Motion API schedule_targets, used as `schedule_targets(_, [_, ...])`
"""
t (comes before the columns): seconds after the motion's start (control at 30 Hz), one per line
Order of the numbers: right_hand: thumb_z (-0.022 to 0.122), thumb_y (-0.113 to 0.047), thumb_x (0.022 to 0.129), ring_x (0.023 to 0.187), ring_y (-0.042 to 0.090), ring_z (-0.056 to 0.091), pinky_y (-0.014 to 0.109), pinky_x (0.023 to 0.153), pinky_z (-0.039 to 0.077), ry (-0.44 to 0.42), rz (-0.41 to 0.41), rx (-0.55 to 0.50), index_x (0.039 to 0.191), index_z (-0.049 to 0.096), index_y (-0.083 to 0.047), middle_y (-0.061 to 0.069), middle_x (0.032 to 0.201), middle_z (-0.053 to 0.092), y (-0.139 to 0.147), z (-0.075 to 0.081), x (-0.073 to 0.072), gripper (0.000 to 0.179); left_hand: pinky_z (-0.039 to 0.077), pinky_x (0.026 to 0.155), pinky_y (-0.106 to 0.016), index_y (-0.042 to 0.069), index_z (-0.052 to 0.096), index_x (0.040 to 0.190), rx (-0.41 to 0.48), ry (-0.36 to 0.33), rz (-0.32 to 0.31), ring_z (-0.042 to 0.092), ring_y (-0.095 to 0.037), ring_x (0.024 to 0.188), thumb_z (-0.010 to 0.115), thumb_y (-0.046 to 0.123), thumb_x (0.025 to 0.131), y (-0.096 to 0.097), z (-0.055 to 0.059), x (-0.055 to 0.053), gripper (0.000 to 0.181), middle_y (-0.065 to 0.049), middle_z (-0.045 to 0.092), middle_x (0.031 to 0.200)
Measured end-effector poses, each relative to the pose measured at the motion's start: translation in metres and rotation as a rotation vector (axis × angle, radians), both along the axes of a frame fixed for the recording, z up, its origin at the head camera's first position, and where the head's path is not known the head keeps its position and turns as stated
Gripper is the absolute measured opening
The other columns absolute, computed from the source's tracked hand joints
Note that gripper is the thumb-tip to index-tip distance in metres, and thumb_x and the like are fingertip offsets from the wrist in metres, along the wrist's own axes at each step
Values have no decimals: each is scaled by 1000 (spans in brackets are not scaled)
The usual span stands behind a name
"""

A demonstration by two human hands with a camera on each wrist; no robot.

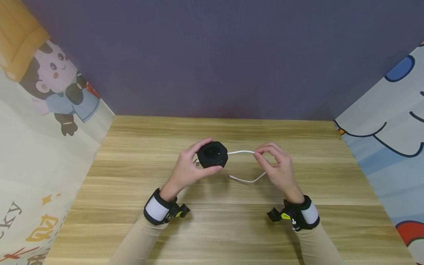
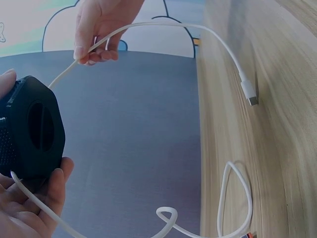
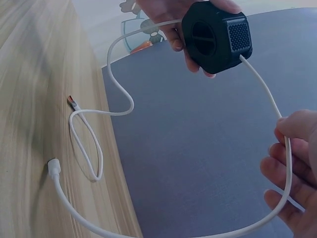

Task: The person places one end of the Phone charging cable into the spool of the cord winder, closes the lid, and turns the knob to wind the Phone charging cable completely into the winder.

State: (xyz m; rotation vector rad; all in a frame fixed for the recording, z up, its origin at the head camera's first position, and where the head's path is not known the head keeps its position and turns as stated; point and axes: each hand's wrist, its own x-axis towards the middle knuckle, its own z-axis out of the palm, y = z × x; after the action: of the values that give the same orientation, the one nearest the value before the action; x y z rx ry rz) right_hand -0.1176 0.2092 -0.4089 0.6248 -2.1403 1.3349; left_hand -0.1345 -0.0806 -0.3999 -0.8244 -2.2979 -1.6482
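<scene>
My left hand (image 1: 185, 169) holds a black octagonal cable winder (image 1: 212, 156) above the wooden table, thumb and fingers round its rim. A round recess with a bar across it shows on its face in both wrist views. From opposite sides of the winder runs a white USB cable (image 1: 241, 151). Thumb and fingertips of my right hand (image 1: 279, 167) pinch the cable a short way right of the winder. Past that pinch the cable bends back, its small-plug end (image 2: 249, 92) low over the table. The other length hangs in a loop, with a wider metal plug (image 3: 73, 102) at its tip.
The wooden table (image 1: 218, 228) reaches back to a dark blue-grey panel (image 1: 218, 59). Side walls with cartoon prints stand at left (image 1: 43, 147) and right (image 1: 391, 147). Each wrist wears a strap with a small camera.
</scene>
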Motion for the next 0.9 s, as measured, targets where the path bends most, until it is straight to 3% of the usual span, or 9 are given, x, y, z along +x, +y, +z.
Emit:
schedule_targets(0.5, [74, 18, 82, 93, 7, 63, 17, 88, 51, 0, -17, 1, 94, 72, 4, 15, 93, 70, 6, 0, 0, 18, 54, 103, -43, 7, 63, 138, 6, 11, 0, 68, -24, 119, 95, 21, 69, 1, -2, 0, 77, -10, 72, 128])
schedule_targets(0.9, [72, 14, 87, 97, 16, 62, 18, 92, 47, -74, 140, 132, 99, 69, -6, 6, 100, 69, -3, -6, 0, 24, 54, 103, -41, 6, 63, 138, 24, -13, -19, 67, -24, 119, 94, 16, 71, 6, 1, 1, 75, -11, 71, 130])
